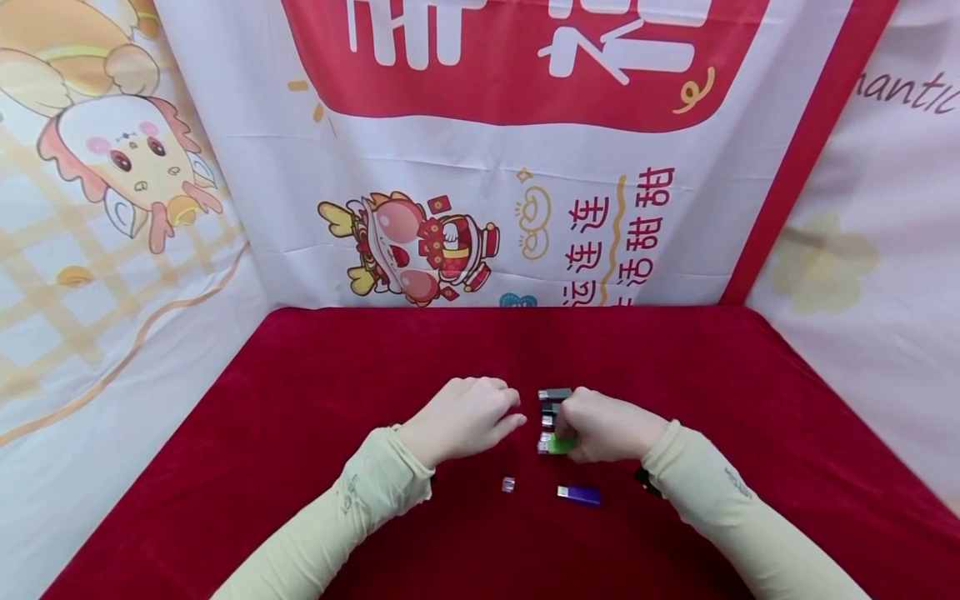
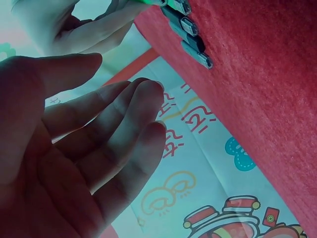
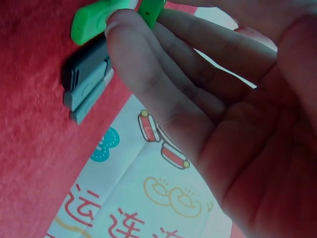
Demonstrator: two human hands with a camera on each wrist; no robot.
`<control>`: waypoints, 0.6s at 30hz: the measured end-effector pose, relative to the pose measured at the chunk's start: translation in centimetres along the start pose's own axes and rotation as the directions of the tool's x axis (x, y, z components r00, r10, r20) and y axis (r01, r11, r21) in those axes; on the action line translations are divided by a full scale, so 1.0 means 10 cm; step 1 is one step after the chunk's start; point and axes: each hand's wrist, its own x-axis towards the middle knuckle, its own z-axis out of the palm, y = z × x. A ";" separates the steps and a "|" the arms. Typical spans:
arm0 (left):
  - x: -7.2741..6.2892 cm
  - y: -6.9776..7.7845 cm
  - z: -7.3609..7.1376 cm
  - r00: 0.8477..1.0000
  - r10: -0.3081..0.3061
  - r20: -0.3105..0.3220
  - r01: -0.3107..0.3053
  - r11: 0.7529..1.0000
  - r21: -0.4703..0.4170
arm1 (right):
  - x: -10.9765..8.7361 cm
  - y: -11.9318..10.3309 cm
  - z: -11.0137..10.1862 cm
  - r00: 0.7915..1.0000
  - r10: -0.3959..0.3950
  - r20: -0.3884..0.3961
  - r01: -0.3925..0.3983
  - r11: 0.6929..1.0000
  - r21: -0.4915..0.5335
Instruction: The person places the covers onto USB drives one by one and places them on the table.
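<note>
My right hand (image 1: 606, 427) is at the near end of a row of USB sticks and pinches a bright green USB stick (image 3: 151, 11). Another green USB stick (image 3: 89, 24) lies right beside its fingertips on the red cloth. Farther along the row are a black USB stick (image 3: 81, 62) and grey USB sticks (image 1: 557, 393), side by side with their metal plugs pointing left. Left of the row, my left hand (image 1: 474, 417) hovers with loosely bent fingers and holds nothing. The right fingers partly hide the row in the head view.
A purple USB stick (image 1: 582, 496) lies nearer to me, its plug facing left. To its left is a small clear-and-silver piece (image 1: 508, 484). Red cloth (image 1: 360, 350) covers the table, and printed curtains (image 1: 465, 158) stand at the back and sides.
</note>
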 end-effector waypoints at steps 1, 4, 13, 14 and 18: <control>0.00 0.00 0.00 1.000 0.001 -0.001 -0.001 1.000 0.001 | 0.00 -0.01 0.01 1.000 0.006 0.006 -0.006 1.000 0.000; 0.00 0.00 0.00 1.000 0.002 -0.004 -0.002 1.000 0.006 | 0.01 -0.02 0.03 1.000 0.022 0.018 -0.021 1.000 -0.007; -0.01 0.01 0.00 1.000 0.003 0.002 -0.003 1.000 -0.006 | 0.01 -0.04 0.05 0.999 0.018 0.027 -0.017 0.999 -0.029; -0.01 0.01 0.00 1.000 0.005 0.001 -0.005 1.000 -0.004 | 0.01 -0.04 0.05 0.999 0.021 0.024 -0.021 0.999 -0.030; -0.01 0.00 0.01 1.000 0.013 0.000 -0.013 1.000 -0.002 | 0.00 -0.06 0.05 0.999 0.039 0.004 -0.038 0.998 -0.051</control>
